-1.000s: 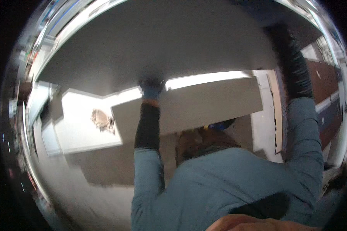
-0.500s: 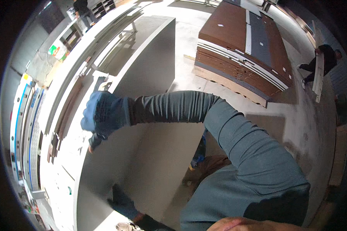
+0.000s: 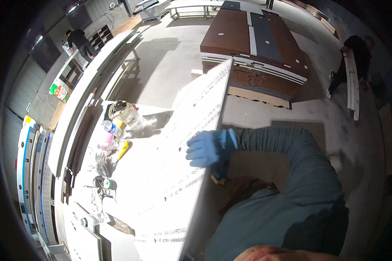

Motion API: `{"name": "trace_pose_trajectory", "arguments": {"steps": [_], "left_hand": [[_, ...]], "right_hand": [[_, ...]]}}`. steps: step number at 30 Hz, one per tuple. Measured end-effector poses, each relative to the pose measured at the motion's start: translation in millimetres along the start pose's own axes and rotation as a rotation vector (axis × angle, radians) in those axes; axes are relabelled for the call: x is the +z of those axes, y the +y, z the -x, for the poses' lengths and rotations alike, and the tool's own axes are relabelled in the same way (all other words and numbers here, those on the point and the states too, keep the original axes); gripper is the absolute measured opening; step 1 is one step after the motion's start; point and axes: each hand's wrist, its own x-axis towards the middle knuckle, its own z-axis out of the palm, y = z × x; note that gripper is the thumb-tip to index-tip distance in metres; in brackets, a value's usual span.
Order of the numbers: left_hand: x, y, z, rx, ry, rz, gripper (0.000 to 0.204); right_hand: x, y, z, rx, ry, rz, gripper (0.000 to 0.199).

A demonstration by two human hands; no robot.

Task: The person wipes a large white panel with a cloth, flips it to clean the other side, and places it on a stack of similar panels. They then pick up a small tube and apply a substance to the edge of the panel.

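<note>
A large white panel with rows of print on its face stands tilted, its upper edge toward me. My right hand, in a blue glove, grips that edge. Its fingers lie over the printed face and the thumb is on the near side. My left hand does not show. Beyond the panel, a white work surface carries a clear plastic jug, a small bottle with a blue label, a yellow-handled tool, a tape roll and a clear bottle lying down.
A stack of brown and grey boards stands ahead to the right. Long strips run along the left. At the far right a person holds long pale boards; another person bends at a bench, back left.
The panel's upper edge has come right, toward me, with my right hand on it; its printed face and the things behind now show. My left hand has gone out of sight.
</note>
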Motion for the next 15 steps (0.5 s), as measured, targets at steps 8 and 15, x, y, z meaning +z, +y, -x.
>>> {"name": "trace_pose_trajectory", "arguments": {"steps": [8, 15], "left_hand": [[-150, -134, 35, -0.361, 0.178, 0.425, 0.074], [-212, -183, 46, -0.455, 0.083, 0.559, 0.078]], "right_hand": [[132, -141, 160, 0.335, -0.208, -0.003, 0.031], [193, -164, 176, 0.462, -0.245, 0.086, 0.035]]}}
